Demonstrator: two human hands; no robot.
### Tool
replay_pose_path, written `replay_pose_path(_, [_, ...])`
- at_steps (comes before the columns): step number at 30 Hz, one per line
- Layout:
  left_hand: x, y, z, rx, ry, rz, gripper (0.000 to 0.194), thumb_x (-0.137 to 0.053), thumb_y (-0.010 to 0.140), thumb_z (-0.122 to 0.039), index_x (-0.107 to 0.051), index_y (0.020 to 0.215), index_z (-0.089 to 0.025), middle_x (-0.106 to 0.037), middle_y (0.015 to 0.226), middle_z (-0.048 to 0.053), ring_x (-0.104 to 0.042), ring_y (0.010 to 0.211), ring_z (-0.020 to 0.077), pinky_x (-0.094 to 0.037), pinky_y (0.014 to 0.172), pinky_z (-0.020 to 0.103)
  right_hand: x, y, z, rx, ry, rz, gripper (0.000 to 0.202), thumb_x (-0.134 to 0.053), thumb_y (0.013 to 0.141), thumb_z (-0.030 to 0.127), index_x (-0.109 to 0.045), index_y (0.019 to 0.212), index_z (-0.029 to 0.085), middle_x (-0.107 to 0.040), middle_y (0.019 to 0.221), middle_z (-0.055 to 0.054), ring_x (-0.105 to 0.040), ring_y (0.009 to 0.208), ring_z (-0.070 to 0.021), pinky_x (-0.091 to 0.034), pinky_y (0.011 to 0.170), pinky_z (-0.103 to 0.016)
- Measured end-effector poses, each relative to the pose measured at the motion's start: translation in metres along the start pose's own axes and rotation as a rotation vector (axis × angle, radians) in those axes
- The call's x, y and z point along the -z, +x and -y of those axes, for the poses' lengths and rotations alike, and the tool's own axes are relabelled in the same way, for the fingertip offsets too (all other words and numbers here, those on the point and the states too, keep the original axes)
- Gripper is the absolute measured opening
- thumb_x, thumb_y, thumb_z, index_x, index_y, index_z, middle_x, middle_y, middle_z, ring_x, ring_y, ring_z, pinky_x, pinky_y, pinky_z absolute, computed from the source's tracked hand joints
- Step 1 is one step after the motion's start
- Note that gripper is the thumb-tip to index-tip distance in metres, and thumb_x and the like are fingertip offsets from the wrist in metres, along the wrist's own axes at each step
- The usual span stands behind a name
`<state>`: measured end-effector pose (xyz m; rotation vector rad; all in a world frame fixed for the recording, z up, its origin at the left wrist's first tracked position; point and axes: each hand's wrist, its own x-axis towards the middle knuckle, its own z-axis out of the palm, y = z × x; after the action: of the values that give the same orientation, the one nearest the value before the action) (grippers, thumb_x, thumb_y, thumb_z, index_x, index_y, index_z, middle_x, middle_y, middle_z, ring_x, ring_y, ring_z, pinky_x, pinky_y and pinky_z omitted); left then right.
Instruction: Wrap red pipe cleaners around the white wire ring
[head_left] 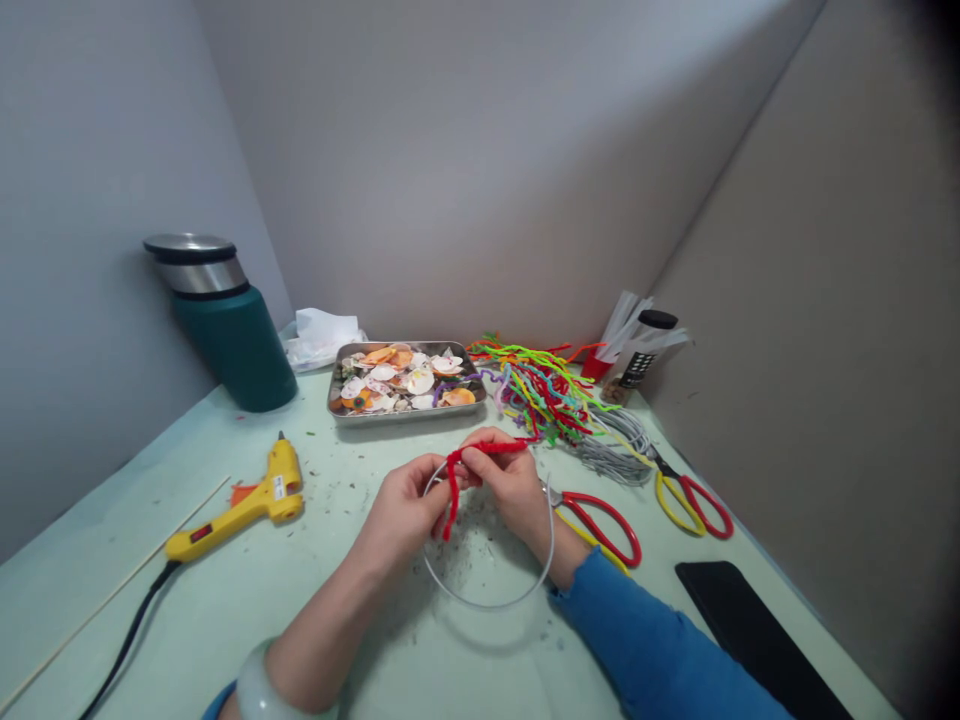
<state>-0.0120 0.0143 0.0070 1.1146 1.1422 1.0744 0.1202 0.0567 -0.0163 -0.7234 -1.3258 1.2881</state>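
Both hands meet over the middle of the table around a loop of grey wire (491,606). My left hand (409,500) pinches the loop at its upper left. A fuzzy red pipe cleaner (453,505) crosses the wire there, one end hanging down and the other running right. My right hand (506,480) has thumb and fingers closed on the pipe cleaner near the top of the loop. The wire's free end stands up beside my right wrist. Red-and-yellow-handled scissors (604,525) lie just behind that wrist, partly covered.
A metal tray (405,415) of seashells stands behind my hands. Coloured pipe cleaners (547,390) and coiled grey wire (619,450) lie back right, near more scissors (694,500). At left are a yellow glue gun (240,515), a wooden stick (112,600) and a teal bottle (240,345). A black object (750,630) lies front right.
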Motion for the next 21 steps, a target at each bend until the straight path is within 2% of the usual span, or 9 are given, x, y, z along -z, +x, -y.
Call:
replay_pose_path(2, [0.0013, 0.0013, 0.0026, -0.044, 0.112, -0.052, 0.02, -0.06, 0.073, -0.032, -0.064, 0.083, -0.015, -0.047, 0.051, -0.005, -0.036, 0.043, 0.0079, -0.03, 0.04, 0.019, -0.0002, -0.0004, 0.001, 0.008, 0.001, 0.009, 0.01, -0.063, 0.077, 0.027, -0.059, 0.076, 0.018, -0.058, 0.06, 0.003, -0.051, 0.053, -0.0099, -0.04, 0.051, -0.022])
replay_pose_path(6, [0.0039, 0.0007, 0.006, -0.226, 0.341, -0.156, 0.021, -0.055, 0.079, -0.033, -0.068, 0.082, -0.017, -0.057, 0.061, -0.002, -0.043, 0.052, 0.0097, -0.034, 0.047, 0.02, 0.0001, -0.0003, 0.0027, 0.024, -0.046, 0.007, 0.01, -0.064, 0.076, 0.027, -0.06, 0.075, 0.018, -0.057, 0.058, 0.003, -0.048, 0.051, -0.0091, -0.038, 0.049, -0.022])
replay_pose_path(10, [0.0032, -0.0023, 0.0059, -0.334, 0.397, -0.235, 0.02, -0.056, 0.079, -0.033, -0.066, 0.09, -0.019, -0.066, 0.072, 0.0, -0.05, 0.055, 0.0113, -0.036, 0.05, 0.02, 0.0004, 0.0001, 0.0021, 0.03, -0.055, 0.005, 0.012, -0.064, 0.076, 0.028, -0.06, 0.075, 0.018, -0.055, 0.058, 0.004, -0.048, 0.05, -0.0089, -0.038, 0.048, -0.022])
replay_pose_path(16, [0.0021, -0.0029, 0.0052, -0.286, 0.416, -0.307, 0.022, -0.057, 0.078, -0.037, -0.069, 0.085, -0.019, -0.067, 0.067, 0.003, -0.05, 0.047, 0.0119, -0.034, 0.043, 0.022, 0.0, -0.0001, 0.0008, 0.046, -0.074, 0.014, 0.012, -0.064, 0.077, 0.028, -0.06, 0.075, 0.017, -0.051, 0.054, 0.005, -0.047, 0.049, -0.0084, -0.038, 0.048, -0.021])
replay_pose_path(21, [0.0036, -0.0018, 0.0024, -0.224, 0.421, -0.317, 0.024, -0.059, 0.076, -0.038, -0.07, 0.075, -0.017, -0.064, 0.056, 0.002, -0.045, 0.039, 0.0111, -0.032, 0.041, 0.023, 0.0003, 0.0, -0.0007, 0.039, -0.08, 0.018, 0.012, -0.064, 0.076, 0.028, -0.06, 0.073, 0.017, -0.051, 0.056, 0.005, -0.046, 0.049, -0.0086, -0.037, 0.048, -0.021])
